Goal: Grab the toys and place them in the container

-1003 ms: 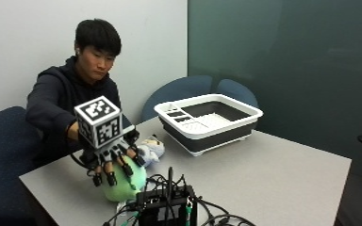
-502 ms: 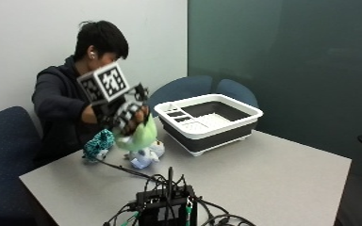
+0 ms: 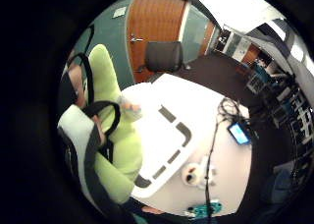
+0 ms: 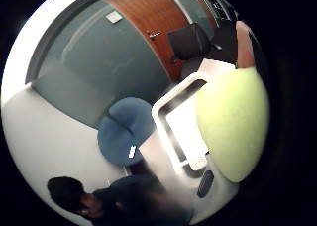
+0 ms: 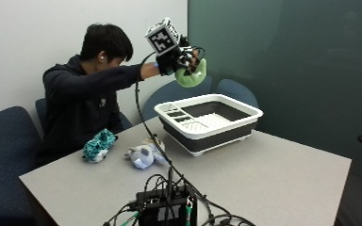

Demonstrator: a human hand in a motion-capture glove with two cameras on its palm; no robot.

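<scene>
Gloved hands (image 5: 180, 60) gripping green toy (image 5: 192, 75) above container (image 5: 209, 120), no readable writing

A grey worktop (image 5: 281, 174) stood before a white wall (image 5: 37, 33) and a dark teal wall (image 5: 294, 56), with blue chairs (image 5: 2, 141) around it.

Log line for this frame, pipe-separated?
right hand: grips green toy | position: raised over container | on table: teal toy, white toy | in container: cannot tell
</scene>
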